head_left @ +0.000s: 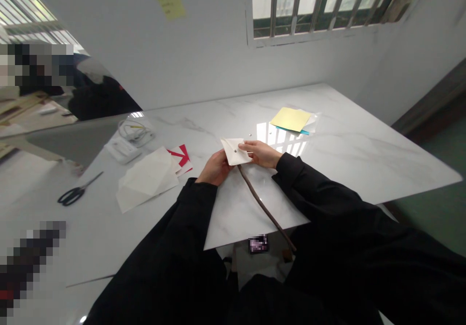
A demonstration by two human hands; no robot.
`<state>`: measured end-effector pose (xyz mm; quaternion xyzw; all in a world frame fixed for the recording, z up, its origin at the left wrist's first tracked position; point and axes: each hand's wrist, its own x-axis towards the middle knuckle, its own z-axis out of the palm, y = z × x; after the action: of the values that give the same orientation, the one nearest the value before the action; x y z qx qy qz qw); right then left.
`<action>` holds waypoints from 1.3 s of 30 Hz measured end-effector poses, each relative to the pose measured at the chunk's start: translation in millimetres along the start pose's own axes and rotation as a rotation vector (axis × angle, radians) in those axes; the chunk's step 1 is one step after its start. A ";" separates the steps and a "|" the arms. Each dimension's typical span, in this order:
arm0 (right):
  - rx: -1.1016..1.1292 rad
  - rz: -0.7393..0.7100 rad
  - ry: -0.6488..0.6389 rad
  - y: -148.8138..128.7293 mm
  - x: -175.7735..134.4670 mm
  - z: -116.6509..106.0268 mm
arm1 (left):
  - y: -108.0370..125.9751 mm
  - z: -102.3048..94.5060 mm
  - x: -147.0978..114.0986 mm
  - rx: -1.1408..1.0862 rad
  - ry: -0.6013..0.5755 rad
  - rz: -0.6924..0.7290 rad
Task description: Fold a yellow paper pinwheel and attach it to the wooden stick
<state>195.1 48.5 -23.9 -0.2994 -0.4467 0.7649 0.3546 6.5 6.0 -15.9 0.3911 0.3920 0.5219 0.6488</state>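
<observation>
A folded white paper (233,156) is held up above the table between my two hands, with a small dark dot near its middle. My left hand (215,167) closes on its left edge, the fingers partly behind it. From the other side my right hand (265,154) pinches the paper, thumb on its front face. A thin brown stick (259,200) runs from under the paper down past the table's near edge; whether it is fixed to the paper is hidden. Two tiny shiny bits, one of them a small bead-like piece (250,135), lie beyond my hands.
Left on the marbled table (382,160) are white paper sheets (149,181), red-and-white paper (182,159), black-handled scissors (78,194) and a cable (133,131) by a white case. Yellow paper (291,119) lies at the back right. A person (98,89) shows at far left.
</observation>
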 end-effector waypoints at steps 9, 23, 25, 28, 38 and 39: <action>0.038 0.045 -0.080 -6.2 -5.4 0.5 | -3.3 -7.0 2.2 0.153 -0.094 0.020; 0.011 0.039 -0.065 -6.7 -5.4 0.6 | 1.5 0.4 -0.6 0.092 -0.089 0.000; 0.026 0.043 -0.070 -6.2 -4.8 -0.1 | 2.1 2.1 -1.1 0.086 -0.085 0.010; 0.027 0.039 -0.070 -5.2 -3.6 -1.3 | 3.8 3.3 -2.2 0.083 -0.081 0.012; 0.038 0.038 -0.095 -5.0 -3.3 -3.1 | 4.2 2.0 -3.0 0.121 -0.075 0.022; 0.032 0.041 -0.093 -5.1 -3.7 -3.2 | 4.0 1.5 -3.1 0.136 -0.067 0.023</action>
<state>201.1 48.8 -20.2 -0.2670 -0.4443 0.7921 0.3223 6.0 3.5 -11.3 0.4562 0.4002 0.4882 0.6273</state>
